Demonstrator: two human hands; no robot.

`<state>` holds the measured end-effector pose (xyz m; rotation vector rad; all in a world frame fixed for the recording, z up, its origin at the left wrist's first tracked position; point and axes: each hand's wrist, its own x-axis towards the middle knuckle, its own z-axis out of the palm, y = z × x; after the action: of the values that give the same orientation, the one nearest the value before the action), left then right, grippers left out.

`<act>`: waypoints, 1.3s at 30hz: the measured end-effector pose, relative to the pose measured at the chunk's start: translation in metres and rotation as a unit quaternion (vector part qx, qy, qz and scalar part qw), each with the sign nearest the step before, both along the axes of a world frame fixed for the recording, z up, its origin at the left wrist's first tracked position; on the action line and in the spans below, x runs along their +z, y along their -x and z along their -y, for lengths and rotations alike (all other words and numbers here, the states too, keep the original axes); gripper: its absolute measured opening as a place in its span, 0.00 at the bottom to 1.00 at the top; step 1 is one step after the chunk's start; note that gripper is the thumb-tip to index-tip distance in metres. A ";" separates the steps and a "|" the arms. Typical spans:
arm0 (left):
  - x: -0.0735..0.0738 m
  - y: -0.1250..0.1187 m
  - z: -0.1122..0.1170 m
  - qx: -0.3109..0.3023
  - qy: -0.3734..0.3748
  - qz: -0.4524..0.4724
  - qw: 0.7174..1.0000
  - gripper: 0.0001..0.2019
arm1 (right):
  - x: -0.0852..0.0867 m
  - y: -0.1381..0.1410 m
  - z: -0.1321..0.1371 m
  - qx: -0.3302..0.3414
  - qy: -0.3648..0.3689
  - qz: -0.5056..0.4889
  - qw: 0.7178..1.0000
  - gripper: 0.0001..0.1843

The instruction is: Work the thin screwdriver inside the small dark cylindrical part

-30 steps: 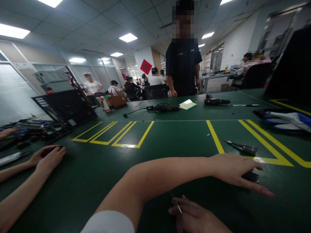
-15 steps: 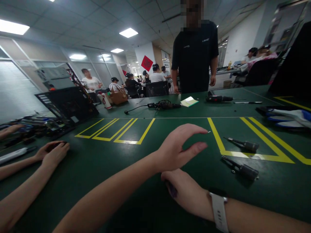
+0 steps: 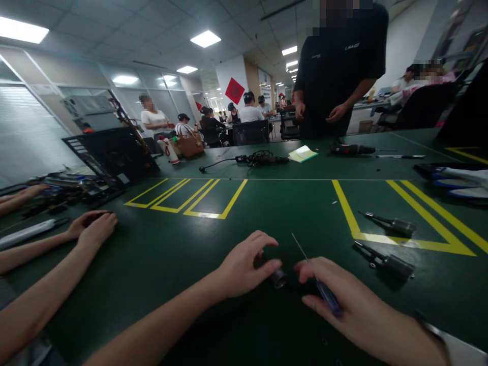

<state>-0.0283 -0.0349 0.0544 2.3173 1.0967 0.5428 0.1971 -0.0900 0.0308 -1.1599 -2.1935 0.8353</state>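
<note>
My left hand (image 3: pixel 246 264) curves over a dark cylindrical metal part (image 3: pixel 279 278), with thumb and fingers apart. The thumb hides some of the part, and I cannot tell whether the hand touches it. In my right hand (image 3: pixel 343 292) is a screwdriver (image 3: pixel 328 297) with a blue handle, its thin shaft pointing up and to the left. To the right, two dark cylindrical tool parts with narrow front ends, an upper one (image 3: pixel 402 227) and a lower one (image 3: pixel 398 267), lie by yellow tape. A small ring (image 3: pixel 372 265) is beside the lower one.
Yellow tape (image 3: pixel 345 208) marks the green table (image 3: pixel 183 264). A power tool (image 3: pixel 353 148), corded tool (image 3: pixel 263 158), paper pad (image 3: pixel 303 153) and gloves (image 3: pixel 461 180) lie farther back. A co-worker's hands (image 3: pixel 95 231) are at the left. A person (image 3: pixel 339 66) stands across the table.
My left hand has drawn back toward me, to the dark cylindrical part. My right hand has moved right, bringing the screwdriver into clear view. The person opposite has brought a hand forward.
</note>
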 end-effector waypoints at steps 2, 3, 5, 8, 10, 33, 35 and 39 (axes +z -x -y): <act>0.003 -0.001 0.004 -0.047 0.031 -0.075 0.996 0.19 | -0.002 -0.012 0.014 0.032 -0.037 0.057 0.997 0.12; 0.005 -0.002 0.005 -0.062 0.039 -0.099 0.992 0.19 | -0.004 -0.016 0.020 0.077 -0.061 0.084 0.992 0.13; 0.006 -0.004 0.004 -0.084 0.056 -0.118 0.988 0.17 | -0.010 -0.017 0.029 0.143 -0.131 0.144 0.970 0.11; 0.002 -0.004 0.000 -0.077 0.090 -0.084 0.989 0.14 | -0.016 -0.008 0.035 0.172 -0.211 0.215 0.938 0.07; -0.004 -0.001 -0.004 -0.051 0.124 -0.018 0.991 0.13 | -0.016 0.000 0.033 0.167 -0.219 0.240 0.931 0.06; -0.027 -0.006 -0.008 0.199 0.305 0.485 0.795 0.14 | -0.005 -0.009 -0.022 -0.060 0.065 -0.171 0.981 0.14; -0.028 -0.008 -0.005 0.190 0.309 0.481 0.798 0.15 | -0.008 -0.010 -0.024 -0.112 0.122 -0.229 0.959 0.20; -0.030 -0.011 0.000 0.176 0.316 0.468 0.807 0.16 | -0.014 -0.007 -0.027 -0.160 0.150 -0.248 0.944 0.24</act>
<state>-0.0169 -0.0352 0.0242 1.0149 0.9594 1.0954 0.2043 -0.0632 0.0170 -1.2365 -1.4601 1.1907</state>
